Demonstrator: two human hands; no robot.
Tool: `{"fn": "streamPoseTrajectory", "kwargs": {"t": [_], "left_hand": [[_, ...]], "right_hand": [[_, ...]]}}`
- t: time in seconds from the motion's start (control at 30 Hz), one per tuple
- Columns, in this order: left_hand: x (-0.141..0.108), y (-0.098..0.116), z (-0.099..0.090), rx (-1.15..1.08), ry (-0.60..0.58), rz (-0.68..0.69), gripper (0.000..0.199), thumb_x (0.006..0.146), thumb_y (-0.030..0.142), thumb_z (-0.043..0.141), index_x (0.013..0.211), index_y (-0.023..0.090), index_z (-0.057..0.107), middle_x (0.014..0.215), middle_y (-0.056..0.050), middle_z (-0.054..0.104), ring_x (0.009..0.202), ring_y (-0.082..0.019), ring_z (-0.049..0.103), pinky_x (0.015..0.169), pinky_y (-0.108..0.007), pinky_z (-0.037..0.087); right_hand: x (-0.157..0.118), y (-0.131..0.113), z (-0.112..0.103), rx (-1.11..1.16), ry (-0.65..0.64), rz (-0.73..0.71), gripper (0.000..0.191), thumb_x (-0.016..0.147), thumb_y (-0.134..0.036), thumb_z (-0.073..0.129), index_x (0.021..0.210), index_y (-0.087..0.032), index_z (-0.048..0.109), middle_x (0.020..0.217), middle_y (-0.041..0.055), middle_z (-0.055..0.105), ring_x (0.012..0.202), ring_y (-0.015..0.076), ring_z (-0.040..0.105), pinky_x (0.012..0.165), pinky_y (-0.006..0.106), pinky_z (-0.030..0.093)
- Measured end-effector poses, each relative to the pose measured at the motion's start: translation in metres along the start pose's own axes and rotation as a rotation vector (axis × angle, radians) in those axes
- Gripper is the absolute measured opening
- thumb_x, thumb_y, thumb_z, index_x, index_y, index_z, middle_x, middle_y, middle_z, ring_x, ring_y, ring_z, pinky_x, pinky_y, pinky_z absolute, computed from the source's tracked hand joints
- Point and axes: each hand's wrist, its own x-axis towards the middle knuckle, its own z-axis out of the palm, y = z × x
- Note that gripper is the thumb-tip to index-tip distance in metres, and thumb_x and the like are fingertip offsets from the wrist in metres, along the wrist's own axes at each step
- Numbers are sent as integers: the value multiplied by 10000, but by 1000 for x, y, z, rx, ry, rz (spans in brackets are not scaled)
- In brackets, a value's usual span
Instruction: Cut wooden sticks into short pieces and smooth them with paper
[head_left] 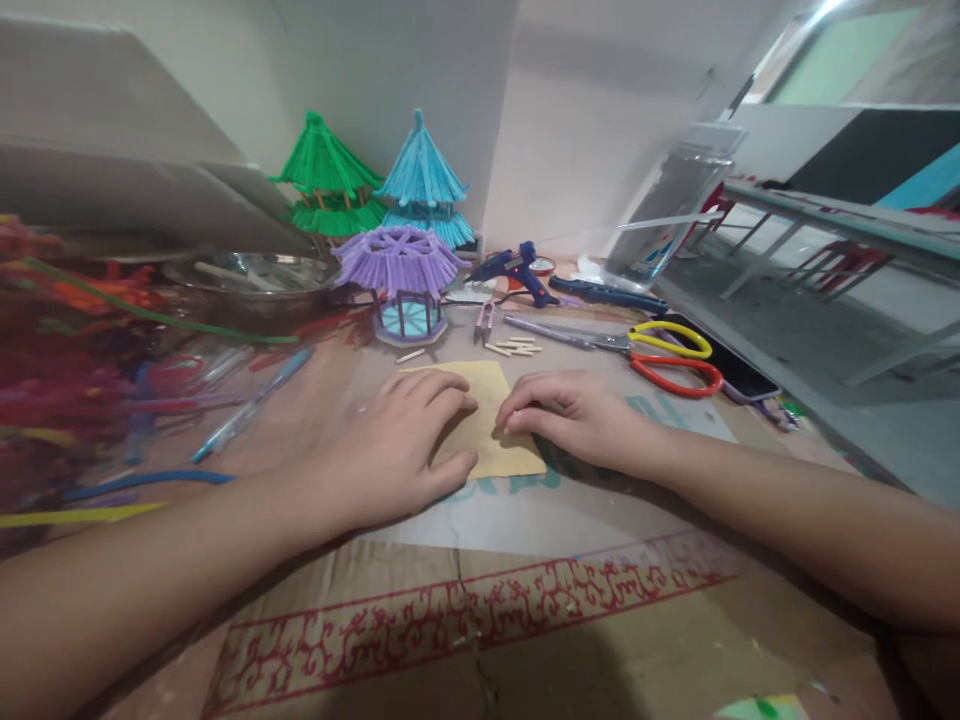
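A yellow square sheet [487, 455] lies on a white paper [525, 520] in front of me. My left hand [412, 430] rests over the sheet's left part, fingers apart and holding nothing. At its right part is my right hand [562, 415], with thumb and fingertips pressed together; anything between them is too small to make out. Behind the sheet lie several short pale sticks [514, 348]. A purple-roofed model pavilion [401, 285] stands behind my left hand.
Green [326, 180] and blue [424, 175] tiered models stand at the back. A glue gun [525, 270], scissors [667, 355] and a dark phone [720, 360] lie at the right. Coloured pipe cleaners [67, 380] and a metal bowl [255, 285] are at the left.
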Motion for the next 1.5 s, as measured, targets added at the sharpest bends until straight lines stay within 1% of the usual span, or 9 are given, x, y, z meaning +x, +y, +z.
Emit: {"fn": "streamPoseTrajectory", "kwargs": {"t": [0.17,0.53,0.7,0.83,0.9,1.07,1.23,1.4,1.5], "left_hand": [[-1,-1,2,12,8,6,420,931,435,545,1235,156,624,1366,-149,585,1312,-337,505,1128,-529,393],[1,-1,1,8,10,7,442,922,471,557,1211,145,630,1359,-157,589,1309,-347,507,1128,-536,394],[1,-1,2,21,13,-1,430,924,483,556,1210,170,629,1335,-138,603,1306,-341,514,1136,-523,390],[2,-2,3,14,22,0,433,909,481,571,1201,168,629,1348,-143,600,1306,-344,517,1134,-527,392],[2,-2,3,12,20,8,437,911,477,570,1205,160,630,1344,-148,600,1310,-345,514,1136,-529,391],[2,-1,2,26,6,5,451,934,481,558,1226,145,627,1351,-153,592,1328,-348,496,1140,-535,382],[2,-2,2,27,8,13,462,922,477,569,1222,131,630,1349,-165,594,1318,-351,504,1135,-540,389],[3,-2,1,24,-6,6,456,935,474,563,1238,139,625,1350,-156,594,1328,-351,494,1139,-544,384],[3,-2,1,23,-3,7,452,924,463,570,1229,134,630,1346,-161,592,1313,-351,505,1128,-539,396]], "right_hand": [[1,3,3,-273,-44,-219,132,977,-210,594,913,-183,707,880,54,738,834,170,649,792,302,492],[0,1,2,-334,-169,-364,225,1004,-174,492,878,-165,678,836,69,694,796,172,608,740,290,477],[10,12,-2,-444,-21,-286,202,975,-143,501,873,-169,673,832,69,691,815,190,604,772,318,467],[2,3,2,-276,-141,-332,218,1013,-183,485,897,-172,669,847,62,700,805,164,626,754,281,484],[2,4,2,-308,-175,-378,225,1013,-192,488,890,-171,675,838,67,696,806,170,623,752,284,482],[11,15,-3,-470,-22,-364,234,995,-169,473,881,-166,677,835,86,693,808,198,607,767,330,474],[3,9,-2,-338,-172,-401,211,1004,-184,493,906,-162,678,845,72,701,822,171,623,763,285,492],[8,13,-4,-465,-31,-345,234,993,-154,469,887,-155,678,853,92,702,826,195,615,793,333,478],[6,10,-3,-359,-100,-336,214,1006,-167,481,907,-165,671,862,72,703,826,174,626,777,296,481]]}}
